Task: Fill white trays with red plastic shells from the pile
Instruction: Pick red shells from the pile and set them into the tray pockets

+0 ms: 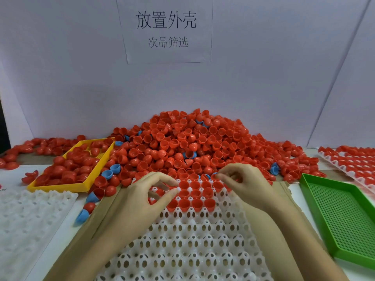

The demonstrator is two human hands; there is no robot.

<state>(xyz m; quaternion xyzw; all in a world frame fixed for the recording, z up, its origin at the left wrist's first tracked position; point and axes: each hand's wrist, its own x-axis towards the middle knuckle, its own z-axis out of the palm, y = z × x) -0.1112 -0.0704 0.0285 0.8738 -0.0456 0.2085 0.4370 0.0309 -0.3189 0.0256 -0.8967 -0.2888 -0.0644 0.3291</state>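
1. Large pile of red plastic half-sphere shells (192, 142) heaped at the back of the surface, against the wall.
2. White perforated plastic tray (188, 240) at centre; its far rows hold seated red shells (195, 194).
3. Left hand (146, 196) over the tray's far left cells, fingers curled; held item, if any: cannot tell.
4. Right hand (246, 184) at the pile's near edge, fingertips pinched; contents unclear.
5. Yellow tray (60, 186) left, green tray (343, 220) right.

1. The pile of red shells (190, 142) blocked the far edge of the white tray (188, 240).
2. The tray's near rows lay open between both forearms.
3. A yellow basket (60, 186) crowded the left; loose blue shells (82, 217) lay just beside the tray.
4. A green basket (345, 220) bounded the right.
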